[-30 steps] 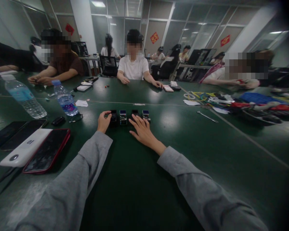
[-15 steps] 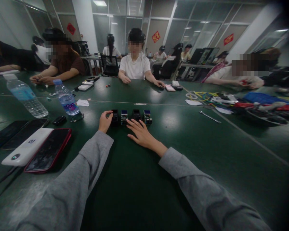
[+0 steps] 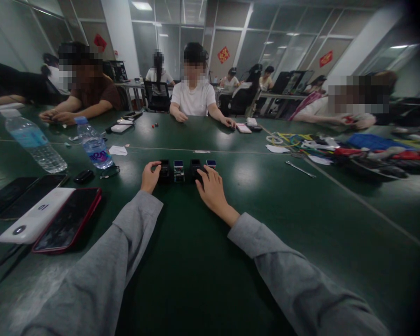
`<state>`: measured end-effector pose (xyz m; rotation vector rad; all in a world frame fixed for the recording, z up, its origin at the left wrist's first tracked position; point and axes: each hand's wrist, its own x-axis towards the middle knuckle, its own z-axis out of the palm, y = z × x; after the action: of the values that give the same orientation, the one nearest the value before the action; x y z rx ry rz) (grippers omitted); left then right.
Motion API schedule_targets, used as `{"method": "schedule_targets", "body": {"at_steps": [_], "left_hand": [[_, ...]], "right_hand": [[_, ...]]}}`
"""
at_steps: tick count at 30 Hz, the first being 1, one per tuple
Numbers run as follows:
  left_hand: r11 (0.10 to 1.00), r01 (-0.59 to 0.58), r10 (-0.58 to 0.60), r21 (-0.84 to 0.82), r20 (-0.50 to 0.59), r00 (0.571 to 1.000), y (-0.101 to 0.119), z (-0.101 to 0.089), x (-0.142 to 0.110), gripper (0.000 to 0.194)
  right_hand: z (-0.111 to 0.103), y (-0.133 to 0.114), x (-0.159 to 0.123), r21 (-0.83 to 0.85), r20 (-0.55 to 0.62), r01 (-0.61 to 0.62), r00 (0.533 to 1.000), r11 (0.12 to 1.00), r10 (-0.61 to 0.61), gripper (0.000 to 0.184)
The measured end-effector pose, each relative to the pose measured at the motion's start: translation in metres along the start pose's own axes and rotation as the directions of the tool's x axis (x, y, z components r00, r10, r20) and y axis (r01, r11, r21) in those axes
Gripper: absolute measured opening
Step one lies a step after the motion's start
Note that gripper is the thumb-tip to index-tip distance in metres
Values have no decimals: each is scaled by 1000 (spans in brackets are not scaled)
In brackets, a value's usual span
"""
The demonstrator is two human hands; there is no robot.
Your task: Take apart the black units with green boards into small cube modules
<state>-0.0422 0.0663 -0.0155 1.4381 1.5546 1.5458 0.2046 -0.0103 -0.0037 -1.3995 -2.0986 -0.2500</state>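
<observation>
On the green counter (image 3: 192, 275), the left hand (image 3: 150, 178) touches the side of a black device (image 3: 164, 171); I cannot tell whether it grips. Next stands a screened circuit module (image 3: 178, 171), long axis running away from the person, screen at the far end. Another black device (image 3: 195, 168), pointing likewise, follows, then the right hand (image 3: 212, 187), fingers spread, partly covering a second screened module (image 3: 211, 163).

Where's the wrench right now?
Head view, right side: the wrench lies on the green table, to the right of the right hand, just nearer the camera than the cable pile.
</observation>
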Motion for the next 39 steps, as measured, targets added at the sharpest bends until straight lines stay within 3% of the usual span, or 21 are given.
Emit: {"method": "schedule_targets", "body": {"at_steps": [15,19,24,29,35,39], "left_hand": [[999,30,-30,-23,14,999,-7,2,2,20],[998,27,-28,-49,-23,999,-8,2,3,21],[994,-5,-13,-110,-162,987,-7,0,6,26],[996,-39,16,-83,-268,963,-4,-4,6,35],[993,-105,116,58,-233,965,0,-5,1,40],[996,-76,83,37,-254,964,1,-6,1,40]], "right_hand": [[9,5,-1,-1,45,25,999,1000,-25,43],[4,8,1,-16,-37,-9,999,1000,8,40],[2,33,4,-52,-157,-165,975,985,155,39],[10,48,5,19,-44,-193,980,981,194,40],[12,46,6,36,14,-169,986,985,168,40],[12,46,5,35,25,-168,986,985,167,39]]}}
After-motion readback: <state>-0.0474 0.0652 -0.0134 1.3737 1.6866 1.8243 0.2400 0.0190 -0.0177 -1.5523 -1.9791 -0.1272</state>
